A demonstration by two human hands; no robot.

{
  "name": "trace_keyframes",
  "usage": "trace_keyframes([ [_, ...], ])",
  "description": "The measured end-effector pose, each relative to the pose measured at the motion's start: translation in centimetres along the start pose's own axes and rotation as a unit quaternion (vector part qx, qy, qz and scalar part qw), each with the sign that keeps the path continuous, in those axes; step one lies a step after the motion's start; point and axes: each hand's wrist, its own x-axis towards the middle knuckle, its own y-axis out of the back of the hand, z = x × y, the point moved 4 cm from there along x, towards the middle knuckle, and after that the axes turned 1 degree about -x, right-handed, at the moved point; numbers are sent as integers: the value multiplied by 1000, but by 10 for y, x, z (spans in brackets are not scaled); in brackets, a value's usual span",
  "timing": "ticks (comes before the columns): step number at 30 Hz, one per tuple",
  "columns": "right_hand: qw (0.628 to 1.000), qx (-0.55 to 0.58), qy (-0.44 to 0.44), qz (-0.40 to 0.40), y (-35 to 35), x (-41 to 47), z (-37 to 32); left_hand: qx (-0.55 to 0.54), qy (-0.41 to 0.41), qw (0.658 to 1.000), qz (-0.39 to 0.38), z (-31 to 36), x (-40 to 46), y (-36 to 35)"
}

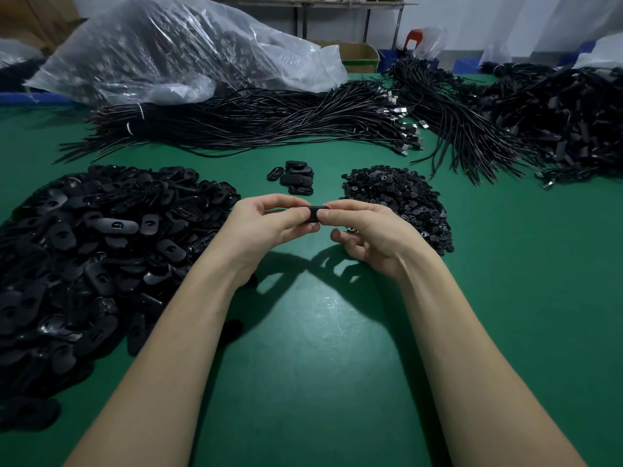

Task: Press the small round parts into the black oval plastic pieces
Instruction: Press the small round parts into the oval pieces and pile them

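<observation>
On our green bench (320, 332) we see a big clear bag (175, 52) full of black cords, a heap of black oval pieces (84, 251), a smaller heap of round parts (397, 200), and one flat black oval piece (315, 215) pinched between our left hand (266, 227) and right hand (367, 234).

My bare forearms reach forward and angle inward. My left hand (266, 220) and right hand (364, 230) meet, fingers curled, thumbs and forefingers pinching together.
</observation>
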Motion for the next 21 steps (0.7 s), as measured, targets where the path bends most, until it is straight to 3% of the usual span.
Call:
trace_keyframes([
  [11, 999, 35, -14, -23, -4, -3, -1, -25, 3, 1000, -7, 2, -2, -1],
  [18, 995, -37, 95, 23, -3, -3, -9, -66, 20, 998, -3, 2, 1, 1],
  [21, 999, 16, 42, -6, -4, -2, -5, -69, 20, 997, -8, 2, 1, 1],
])
